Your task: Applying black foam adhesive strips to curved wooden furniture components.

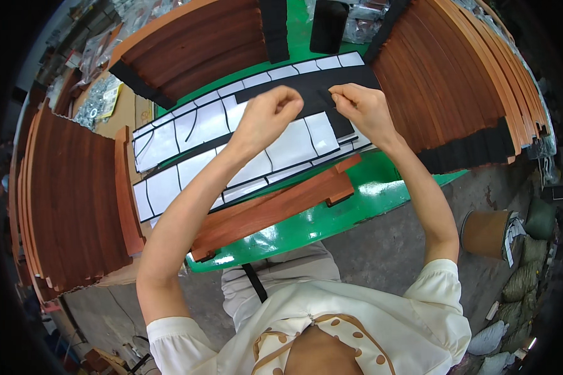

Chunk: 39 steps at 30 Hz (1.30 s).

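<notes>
My left hand (270, 114) and my right hand (363, 106) are raised close together over a black foam sheet (350, 78) on the green table (356, 200). Both hands have their fingertips pinched on a thin black foam strip (336, 119), which is hard to tell apart from the dark sheet behind it. Under my forearms lie white backing sheets (181, 128) marked with black cut lines. A reddish wooden slat (275, 209) with a notched end lies along the table's near edge.
Stacks of curved reddish-brown wooden slats with black pads stand at the left (69, 194), back (200, 44) and right (456, 81). A brown cylinder (485, 232) and sacks (525, 275) sit on the concrete floor to the right. Bags of metal hardware (100, 100) are at the far left.
</notes>
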Available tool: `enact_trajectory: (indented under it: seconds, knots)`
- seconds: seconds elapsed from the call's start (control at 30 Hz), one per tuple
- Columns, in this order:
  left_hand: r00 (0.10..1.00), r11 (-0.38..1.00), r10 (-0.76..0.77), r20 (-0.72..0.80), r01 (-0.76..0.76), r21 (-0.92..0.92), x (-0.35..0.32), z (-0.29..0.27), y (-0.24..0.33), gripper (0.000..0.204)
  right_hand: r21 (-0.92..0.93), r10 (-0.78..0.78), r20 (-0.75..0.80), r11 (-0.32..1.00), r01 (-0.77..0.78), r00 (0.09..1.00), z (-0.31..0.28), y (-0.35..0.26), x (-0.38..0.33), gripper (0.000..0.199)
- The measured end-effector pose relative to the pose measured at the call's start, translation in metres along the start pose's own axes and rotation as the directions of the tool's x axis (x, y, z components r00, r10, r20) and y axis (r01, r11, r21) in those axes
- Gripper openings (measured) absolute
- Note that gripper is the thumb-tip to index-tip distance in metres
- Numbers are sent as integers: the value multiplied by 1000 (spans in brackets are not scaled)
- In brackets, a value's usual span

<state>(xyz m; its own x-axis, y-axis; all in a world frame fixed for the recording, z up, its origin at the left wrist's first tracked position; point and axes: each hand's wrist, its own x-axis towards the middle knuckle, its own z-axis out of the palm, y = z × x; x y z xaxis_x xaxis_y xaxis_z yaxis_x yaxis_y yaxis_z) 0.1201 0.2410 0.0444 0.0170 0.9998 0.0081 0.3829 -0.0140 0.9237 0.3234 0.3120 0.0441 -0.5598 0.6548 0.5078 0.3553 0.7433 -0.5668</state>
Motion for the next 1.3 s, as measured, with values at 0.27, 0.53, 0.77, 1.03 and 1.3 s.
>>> enact_trajectory:
  seconds: [0.27, 0.53, 0.77, 1.03, 1.3]
  knots:
    - [999, 998, 38, 20, -37, -49, -35, 8, 54, 15, -331, -472, -52, 839, 431, 880, -21, -48, -28, 17]
    - [920, 907, 391, 5, -386, 167, -71, 32, 71, 12, 67, -197, 123, 980, 190, 973, -55, -69, -58, 19]
    - [824, 740, 556, -108, -433, 515, -98, 50, 41, 45, 98, 18, 194, 995, -37, 981, -69, -56, -84, 20]
    - [951, 701, 306, 54, -263, 663, -134, 49, 7, 20, 67, -75, 220, 996, 61, 973, -56, -44, -97, 19]
    - [943, 842, 290, -165, -169, 512, -121, 78, 9, 25, 17, -160, 312, 986, 163, 937, -36, -39, -93, 23]
